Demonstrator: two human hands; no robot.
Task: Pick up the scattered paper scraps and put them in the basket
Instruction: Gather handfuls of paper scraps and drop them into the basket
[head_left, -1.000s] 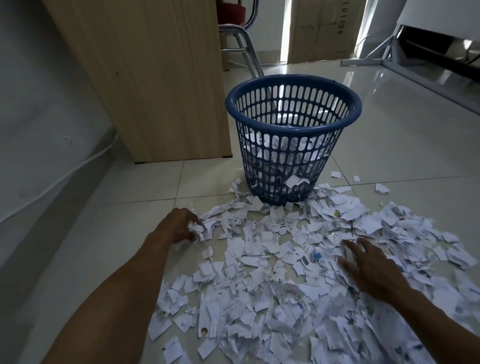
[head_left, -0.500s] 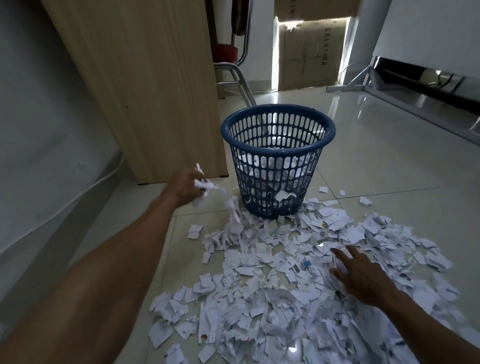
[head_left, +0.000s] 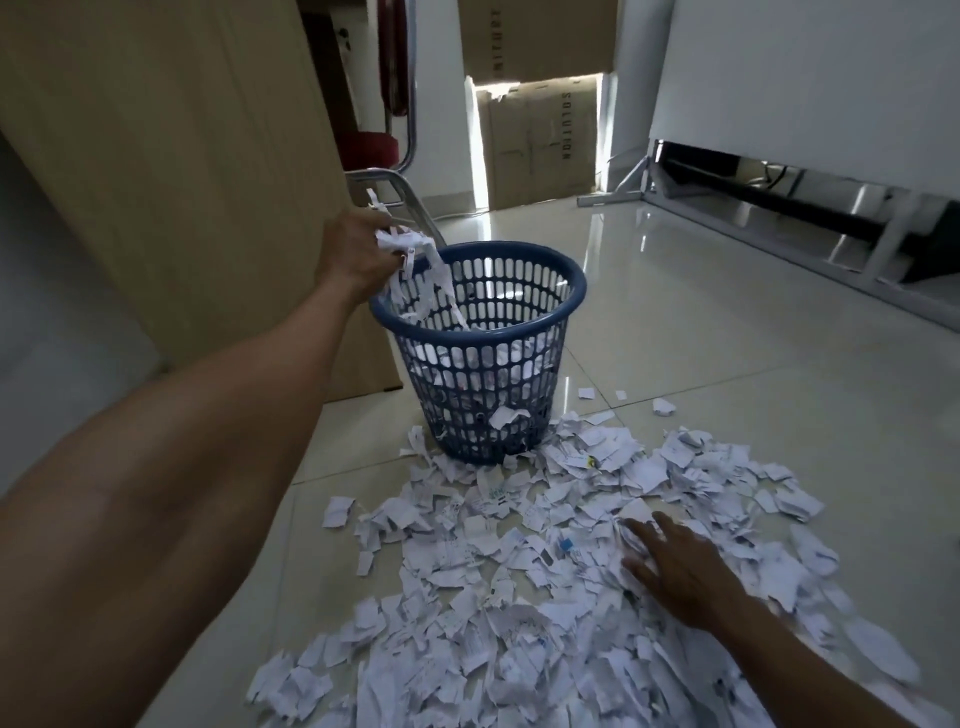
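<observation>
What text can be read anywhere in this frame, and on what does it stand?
"SOLUTION": printed sideways on the lower cardboard box.
Sideways print on the upper cardboard box: too blurred to read.
Print and marks on the paper scraps: too small to read.

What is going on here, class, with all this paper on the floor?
A person is clearing torn paper off a tiled floor into a blue plastic basket. The left hand holds a handful of scraps above the basket's left rim, strips dangling into it. The right hand rests flat, fingers spread, on the pile of scraps. Some paper already lies in the basket; most is on the floor.
</observation>
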